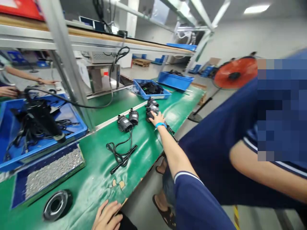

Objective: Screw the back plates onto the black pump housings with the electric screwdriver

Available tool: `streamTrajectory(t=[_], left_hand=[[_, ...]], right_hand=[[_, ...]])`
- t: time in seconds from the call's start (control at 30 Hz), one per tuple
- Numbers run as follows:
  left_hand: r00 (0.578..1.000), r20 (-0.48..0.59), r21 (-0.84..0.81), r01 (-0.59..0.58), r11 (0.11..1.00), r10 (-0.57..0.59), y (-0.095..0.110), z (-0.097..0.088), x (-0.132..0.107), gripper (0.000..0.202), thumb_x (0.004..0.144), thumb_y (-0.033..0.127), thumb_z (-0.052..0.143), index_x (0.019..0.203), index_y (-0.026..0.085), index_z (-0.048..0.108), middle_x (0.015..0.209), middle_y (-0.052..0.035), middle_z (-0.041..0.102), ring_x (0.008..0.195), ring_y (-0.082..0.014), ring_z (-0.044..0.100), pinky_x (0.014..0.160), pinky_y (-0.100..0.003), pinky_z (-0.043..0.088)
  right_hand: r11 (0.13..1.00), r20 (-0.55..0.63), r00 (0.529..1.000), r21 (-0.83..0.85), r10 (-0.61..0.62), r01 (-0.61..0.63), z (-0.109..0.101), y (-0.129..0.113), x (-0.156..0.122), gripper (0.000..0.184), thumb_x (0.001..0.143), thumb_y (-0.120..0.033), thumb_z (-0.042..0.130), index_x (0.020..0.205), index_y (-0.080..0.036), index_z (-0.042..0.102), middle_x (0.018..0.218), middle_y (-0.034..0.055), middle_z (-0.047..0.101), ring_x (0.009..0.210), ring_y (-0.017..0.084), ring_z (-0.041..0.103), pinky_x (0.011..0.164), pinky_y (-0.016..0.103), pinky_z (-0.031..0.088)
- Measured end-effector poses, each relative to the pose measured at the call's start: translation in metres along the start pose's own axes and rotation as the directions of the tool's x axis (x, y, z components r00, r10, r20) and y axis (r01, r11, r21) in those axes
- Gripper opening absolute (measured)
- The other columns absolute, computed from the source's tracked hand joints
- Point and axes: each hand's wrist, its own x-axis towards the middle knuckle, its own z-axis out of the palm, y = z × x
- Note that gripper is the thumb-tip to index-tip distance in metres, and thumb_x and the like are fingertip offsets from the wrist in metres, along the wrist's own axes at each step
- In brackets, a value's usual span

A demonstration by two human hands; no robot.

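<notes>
My right hand point(157, 118), with a blue wristband, reaches far along the bench. Its fingers curl over the nearest of several black pump motors point(152, 103) standing in a row. Lying flat at the bench's near edge, my left hand point(108, 215) holds nothing, its fingers stretched out. Between the hands stand two more black pump motors point(124, 123), with a coiled black cable point(122, 156) in front of them. A black ring point(58, 205), perhaps a tape roll, lies left of my left hand.
A corded black tool point(42, 116) hangs above a blue bin point(81, 126) of cables. Beside it sits a tray of small metal parts point(55, 169). Blue bins point(176, 81) stand at the far end. A co-worker in navy point(216, 137) is close on the right; another person's hands show far left.
</notes>
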Motion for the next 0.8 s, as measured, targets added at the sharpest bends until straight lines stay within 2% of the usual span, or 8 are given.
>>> streamTrajectory(t=[0.1,0.23,0.33,0.4,0.5,0.67,0.73,0.8], left_hand=[[0.993,-0.036,-0.069,0.106,0.992,-0.109,0.013,-0.006,0.014,0.027,0.090,0.009,0.060,0.102,0.027,0.076,0.114,-0.0032,0.079,0.110,-0.0177,0.075,0.108,-0.033,0.058],[0.962,-0.157,-0.142,0.201,0.969,-0.222,0.028,-0.004,0.026,0.031,0.093,0.006,0.049,0.096,0.023,0.074,0.108,-0.0043,0.079,0.109,-0.0168,0.073,0.112,-0.037,0.055],[0.970,-0.064,-0.142,0.224,0.964,-0.235,0.032,-0.010,0.030,0.031,0.092,0.003,0.050,0.100,0.023,0.073,0.116,-0.0047,0.078,0.116,-0.0181,0.071,0.113,-0.039,0.054],[0.972,0.021,-0.134,0.236,0.962,-0.236,0.032,-0.016,0.032,0.032,0.092,0.002,0.051,0.103,0.023,0.072,0.121,-0.0046,0.077,0.120,-0.0187,0.070,0.114,-0.039,0.054],[0.959,0.063,-0.156,0.283,0.946,-0.276,0.034,-0.018,0.032,0.031,0.093,0.003,0.050,0.105,0.022,0.071,0.122,-0.0050,0.077,0.121,-0.0192,0.069,0.115,-0.041,0.053],[0.917,0.123,-0.246,0.399,0.883,-0.380,0.039,0.000,0.028,0.025,0.097,0.009,0.052,0.106,0.023,0.071,0.125,-0.0049,0.075,0.126,-0.0206,0.066,0.121,-0.046,0.046],[0.908,0.154,-0.274,0.419,0.866,-0.390,0.038,0.007,0.027,0.022,0.098,0.013,0.054,0.107,0.025,0.070,0.127,-0.0032,0.075,0.128,-0.0198,0.065,0.123,-0.045,0.042],[0.903,0.169,-0.294,0.429,0.854,-0.396,0.036,0.013,0.029,0.020,0.099,0.017,0.055,0.109,0.027,0.069,0.128,-0.0012,0.075,0.128,-0.0184,0.064,0.124,-0.043,0.039]], right_hand=[[0.991,0.029,0.998,-0.122,-0.057,0.060,0.034,-0.021,-0.009,0.068,0.096,-0.043,0.062,0.158,-0.022,0.041,0.169,0.0184,0.026,0.153,0.046,0.018,0.118,0.072,0.019],[0.957,0.110,0.975,-0.198,-0.194,0.213,0.102,-0.061,-0.034,0.070,0.093,-0.052,0.061,0.157,-0.028,0.044,0.171,0.0162,0.022,0.155,0.047,0.011,0.119,0.069,0.016],[0.947,0.115,0.970,-0.219,-0.216,0.236,0.141,-0.081,-0.033,0.076,0.093,-0.053,0.060,0.160,-0.027,0.038,0.170,0.0214,0.020,0.153,0.050,0.012,0.116,0.074,0.014],[0.945,0.110,0.971,-0.229,-0.213,0.233,0.150,-0.083,-0.024,0.075,0.094,-0.047,0.060,0.162,-0.026,0.034,0.167,0.0233,0.025,0.151,0.050,0.016,0.113,0.076,0.013],[0.939,0.116,0.969,-0.247,-0.217,0.240,0.143,-0.073,-0.009,0.072,0.095,-0.040,0.060,0.162,-0.028,0.034,0.163,0.0234,0.034,0.147,0.044,0.026,0.113,0.074,0.014],[0.924,0.101,0.970,-0.296,-0.221,0.242,0.096,-0.047,0.008,0.068,0.099,-0.040,0.055,0.161,-0.023,0.035,0.159,0.0272,0.037,0.142,0.040,0.035,0.110,0.071,0.022],[0.914,0.088,0.966,-0.313,-0.242,0.258,0.078,-0.041,0.006,0.072,0.096,-0.042,0.059,0.161,-0.019,0.035,0.158,0.0301,0.036,0.139,0.042,0.039,0.108,0.071,0.027],[0.897,0.095,0.951,-0.316,-0.295,0.310,0.068,-0.037,-0.007,0.071,0.094,-0.043,0.061,0.158,-0.017,0.042,0.157,0.0308,0.040,0.136,0.042,0.045,0.107,0.066,0.034]])
